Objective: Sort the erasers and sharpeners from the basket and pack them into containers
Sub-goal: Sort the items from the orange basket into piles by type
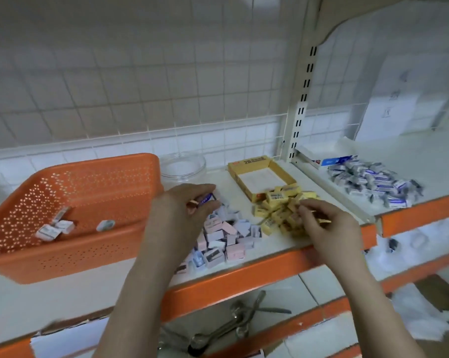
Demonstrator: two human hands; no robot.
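An orange perforated basket [71, 192] stands on the left of the shelf with a few small boxed pieces [53, 227] left inside. My left hand [182, 210] hovers over a pile of pink and pale blue boxed sharpeners [226, 233] and pinches a small blue-labelled eraser [206, 198]. My right hand [326, 228] rests on the pile of yellow boxed erasers [280, 202], its fingers curled round one of them. An open yellow carton [246, 165] stands behind that pile. Blue-and-white wrapped erasers [373, 182] lie heaped on the right shelf beside an open white box [319, 157].
A clear glass bowl [183, 164] sits behind the basket by the wire grid back wall. A slotted metal upright [299, 112] divides the two shelves. Spoons [233, 324] lie on the lower shelf below the orange shelf edge [257, 275].
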